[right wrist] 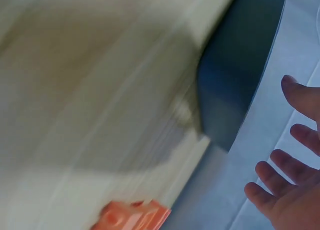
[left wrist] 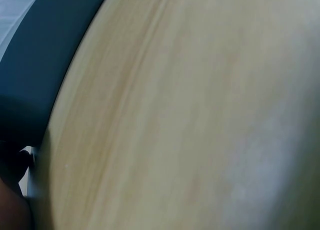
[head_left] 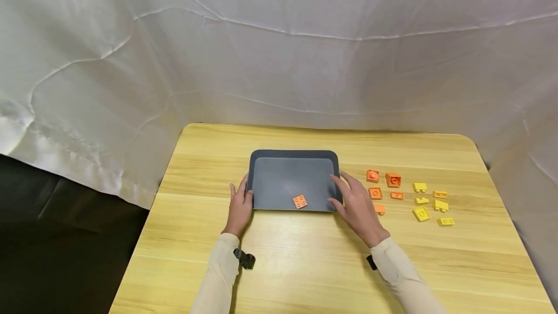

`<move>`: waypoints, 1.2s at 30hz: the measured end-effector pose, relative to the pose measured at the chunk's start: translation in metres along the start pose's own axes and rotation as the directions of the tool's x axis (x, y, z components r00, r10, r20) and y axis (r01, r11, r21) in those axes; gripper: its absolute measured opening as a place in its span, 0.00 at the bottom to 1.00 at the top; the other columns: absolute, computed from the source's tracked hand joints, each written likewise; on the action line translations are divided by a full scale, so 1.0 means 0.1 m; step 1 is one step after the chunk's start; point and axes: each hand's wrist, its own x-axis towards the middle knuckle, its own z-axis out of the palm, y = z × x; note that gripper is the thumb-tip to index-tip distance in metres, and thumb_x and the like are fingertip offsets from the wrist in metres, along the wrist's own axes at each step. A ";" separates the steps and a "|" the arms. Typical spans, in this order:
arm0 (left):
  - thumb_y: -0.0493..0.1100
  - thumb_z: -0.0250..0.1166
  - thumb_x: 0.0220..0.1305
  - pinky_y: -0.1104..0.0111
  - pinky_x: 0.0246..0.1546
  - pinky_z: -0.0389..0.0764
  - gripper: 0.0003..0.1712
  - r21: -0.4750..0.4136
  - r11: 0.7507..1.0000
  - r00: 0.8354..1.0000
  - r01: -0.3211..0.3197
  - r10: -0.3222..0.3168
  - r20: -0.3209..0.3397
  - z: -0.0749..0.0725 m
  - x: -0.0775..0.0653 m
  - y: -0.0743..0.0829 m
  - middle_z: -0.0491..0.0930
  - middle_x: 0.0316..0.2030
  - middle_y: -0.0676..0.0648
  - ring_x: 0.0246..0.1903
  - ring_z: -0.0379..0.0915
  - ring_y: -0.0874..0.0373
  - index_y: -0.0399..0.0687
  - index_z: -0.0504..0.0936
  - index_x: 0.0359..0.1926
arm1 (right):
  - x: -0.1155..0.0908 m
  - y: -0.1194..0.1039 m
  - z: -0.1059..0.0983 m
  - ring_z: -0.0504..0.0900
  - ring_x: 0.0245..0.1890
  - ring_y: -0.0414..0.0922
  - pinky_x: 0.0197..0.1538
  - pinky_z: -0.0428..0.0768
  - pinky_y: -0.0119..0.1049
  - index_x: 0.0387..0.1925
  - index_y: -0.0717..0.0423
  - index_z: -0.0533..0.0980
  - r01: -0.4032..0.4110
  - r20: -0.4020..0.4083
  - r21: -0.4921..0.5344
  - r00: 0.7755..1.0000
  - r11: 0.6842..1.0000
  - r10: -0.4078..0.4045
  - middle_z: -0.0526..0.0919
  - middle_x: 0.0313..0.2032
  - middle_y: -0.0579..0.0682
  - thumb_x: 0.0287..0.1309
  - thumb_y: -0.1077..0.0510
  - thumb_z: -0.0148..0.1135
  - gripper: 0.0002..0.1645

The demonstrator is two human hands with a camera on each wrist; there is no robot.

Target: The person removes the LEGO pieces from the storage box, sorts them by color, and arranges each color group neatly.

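A dark grey tray point(head_left: 287, 173) lies on the wooden table, with one orange brick point(head_left: 300, 201), studs up, near its front wall. My left hand point(head_left: 239, 210) grips the tray's left side, its thumb at the rim and the fingers along the outer wall. In the left wrist view only a dark bit of that hand point(left wrist: 12, 210) shows beside the tray wall point(left wrist: 37, 59). Over the tray's right edge reaches my right hand point(head_left: 359, 207), fingers spread and holding nothing. The right wrist view shows this hand point(right wrist: 297, 185) apart from the tray's outer wall point(right wrist: 235, 79).
Right of the tray lie several loose orange bricks point(head_left: 375, 193), close to my right hand. Farther right are several yellow bricks point(head_left: 421, 214). A pale cloth point(head_left: 305, 71) hangs behind the table point(head_left: 305, 265).
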 end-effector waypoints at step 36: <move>0.41 0.49 0.81 0.36 0.77 0.37 0.31 0.022 1.000 1.000 -0.019 0.019 0.001 0.02 -0.04 -0.02 0.64 0.76 0.42 0.79 0.25 0.34 0.49 0.60 0.81 | 0.37 -0.18 0.49 0.73 0.68 0.59 0.74 0.61 0.69 0.67 0.52 0.78 0.100 0.400 0.132 0.905 0.986 -0.145 0.77 0.66 0.64 0.54 0.52 0.79 0.39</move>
